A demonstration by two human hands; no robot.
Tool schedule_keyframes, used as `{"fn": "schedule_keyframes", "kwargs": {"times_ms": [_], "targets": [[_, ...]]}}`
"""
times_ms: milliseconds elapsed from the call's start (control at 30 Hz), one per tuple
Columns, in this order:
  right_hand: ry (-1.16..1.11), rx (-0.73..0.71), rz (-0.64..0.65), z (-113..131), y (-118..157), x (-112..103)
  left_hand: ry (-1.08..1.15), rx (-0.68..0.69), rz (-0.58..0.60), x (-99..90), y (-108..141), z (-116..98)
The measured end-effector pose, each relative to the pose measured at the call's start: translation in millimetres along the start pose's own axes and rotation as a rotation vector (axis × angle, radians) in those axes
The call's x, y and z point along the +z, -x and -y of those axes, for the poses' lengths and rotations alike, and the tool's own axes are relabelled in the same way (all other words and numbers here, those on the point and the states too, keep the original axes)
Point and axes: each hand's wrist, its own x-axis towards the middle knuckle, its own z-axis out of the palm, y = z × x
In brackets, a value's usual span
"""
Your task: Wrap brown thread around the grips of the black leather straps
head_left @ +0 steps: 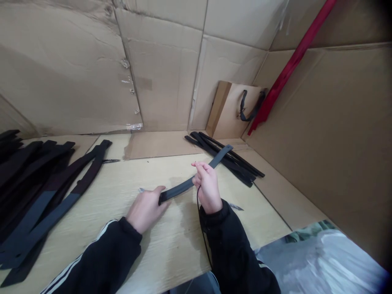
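Left hand: my left hand (pixel 145 210) curls its fingers around the near end of a flat black rubbery strap (pixel 179 188).
Right hand: my right hand (pixel 207 188) pinches that strap midway, fingers (pixel 200 168) pressed together, with a thin black cord (pixel 198 198) hanging from them.
Strap: held between both hands, above the pale wood-grain tabletop (pixel 167 249).
Progress: a large heap of wide black straps (pixel 27 192) lies to my left, and a smaller bundle of narrow black strips (pixel 226 161) lies ahead; I cannot tell which is finished.

Two hands: left (pixel 146 211), right (pixel 208 187); one black strap (pixel 179 188); two strap piles (pixel 226 159); one paper bag (pixel 235 110)
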Motion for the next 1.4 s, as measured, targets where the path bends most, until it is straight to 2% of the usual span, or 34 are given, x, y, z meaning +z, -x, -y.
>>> {"fn": "schedule_keyframes", "kwargs": {"times_ms": [167, 333, 500, 733, 833, 1033, 1167, 1267, 1400], "targets": [[0.006, 0.009, 0.014, 1, 1, 0, -0.066, -0.009, -0.034, -0.7, 1, -2], [0.012, -0.004, 0.052, 4, 3, 1, -0.095, 0.056, -0.144, -3.5, 0, 2], [0.003, -0.051, 0.072, 12, 7, 0, -0.054, 0.083, -0.111, -3.9, -1, 12], [-0.026, -0.128, 0.091, 21, 12, 0, -0.005, 0.104, -0.377, -12.1, 0, 21], [-0.036, -0.142, 0.119, 22, 14, 0, 0.077, 0.110, -0.418, -16.1, 2, 21], [-0.102, -0.153, 0.112, 27, 14, -1, 0.293, 0.060, -0.301, -28.1, 5, 18], [-0.116, -0.158, 0.126, 27, 13, -1, 0.462, 0.086, -0.185, -33.9, 8, 16], [-0.118, -0.156, 0.144, 25, 14, -1, 0.692, 0.086, 0.003, -32.3, 12, 14], [-0.122, -0.131, 0.196, 21, 16, 1, 1.020, -0.004, 0.306, -30.8, 16, 12]]}}
